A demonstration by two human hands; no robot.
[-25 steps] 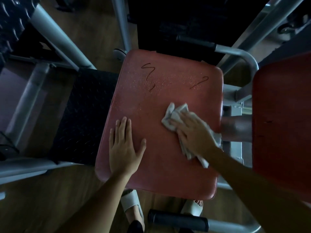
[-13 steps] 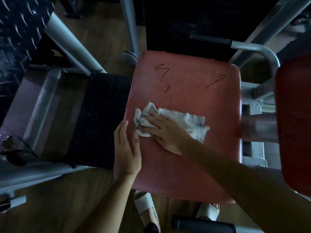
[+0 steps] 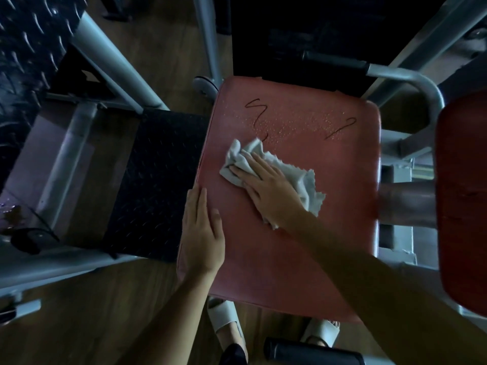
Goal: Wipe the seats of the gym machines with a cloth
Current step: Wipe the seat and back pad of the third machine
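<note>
A red padded seat [image 3: 329,180] fills the middle of the view, with two dark scribbled marks and a band of small droplets across its far part. My right hand [image 3: 266,185] presses flat on a crumpled white cloth [image 3: 303,180] near the seat's left middle. The cloth's bunched end lies just below the left scribble. My left hand [image 3: 201,233] lies flat on the seat's left edge, fingers together, holding nothing.
A black tread plate [image 3: 155,180] sits left of the seat, between grey frame tubes [image 3: 113,61]. A second red pad [image 3: 463,201] stands at the right. A grey handle bar with a black grip [image 3: 334,61] curves behind the seat. A black roller [image 3: 313,351] and my white shoes are below.
My right hand swept the cloth from the seat's right side to its left, then slightly farther up toward the left scribble. My left hand slid from the seat's surface to its left edge.
</note>
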